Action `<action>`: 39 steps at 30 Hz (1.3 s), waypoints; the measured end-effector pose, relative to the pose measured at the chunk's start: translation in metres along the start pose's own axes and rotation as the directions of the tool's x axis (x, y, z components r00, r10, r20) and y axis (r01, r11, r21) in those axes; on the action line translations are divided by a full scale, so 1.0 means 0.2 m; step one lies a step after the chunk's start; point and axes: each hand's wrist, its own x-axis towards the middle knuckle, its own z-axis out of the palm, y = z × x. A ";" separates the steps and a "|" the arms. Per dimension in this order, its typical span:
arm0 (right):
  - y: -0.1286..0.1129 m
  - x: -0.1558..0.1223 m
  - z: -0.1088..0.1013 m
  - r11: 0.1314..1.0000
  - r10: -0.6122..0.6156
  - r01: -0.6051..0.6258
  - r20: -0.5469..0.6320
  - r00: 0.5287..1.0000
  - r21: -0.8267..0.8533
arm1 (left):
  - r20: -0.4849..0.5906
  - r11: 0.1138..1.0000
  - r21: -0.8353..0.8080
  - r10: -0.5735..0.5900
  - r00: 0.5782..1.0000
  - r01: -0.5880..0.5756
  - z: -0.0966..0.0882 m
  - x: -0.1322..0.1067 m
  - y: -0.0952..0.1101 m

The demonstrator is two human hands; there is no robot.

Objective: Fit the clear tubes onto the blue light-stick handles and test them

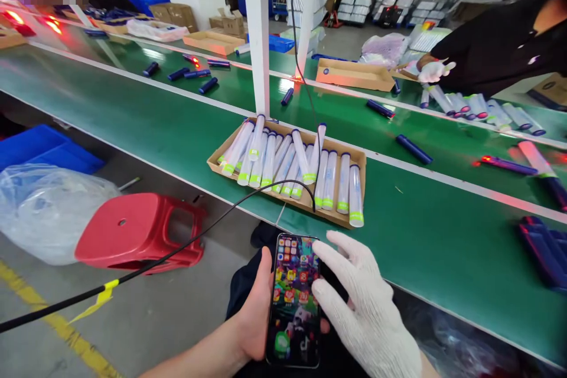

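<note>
A smartphone (295,307) with a lit home screen of app icons lies in my bare left hand (252,313), the thumb along its left edge and fingertips showing at its right edge. In a white knit glove, my right hand (363,298) hovers at the phone's right side. Its fingers are apart, with the index finger and thumb over or at the screen's edge; whether they touch it I cannot tell. Beyond the phone, a cardboard tray (332,220) holds several clear plastic tubes (330,180) with dark blue caps and green bands.
Dark blue cylinders (414,149) lie scattered along the green conveyor (199,85). At the right, a co-worker's gloved hand (436,71) is near more tubes. A red stool (121,224) stands on the left. A black cable (177,254) with a yellow tag crosses the view.
</note>
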 end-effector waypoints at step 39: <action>0.17 0.06 -0.21 0.931 -0.319 0.321 0.040 0.947 -0.172 | -0.050 1.000 -0.030 -0.002 0.999 0.000 0.14 0.09 0.14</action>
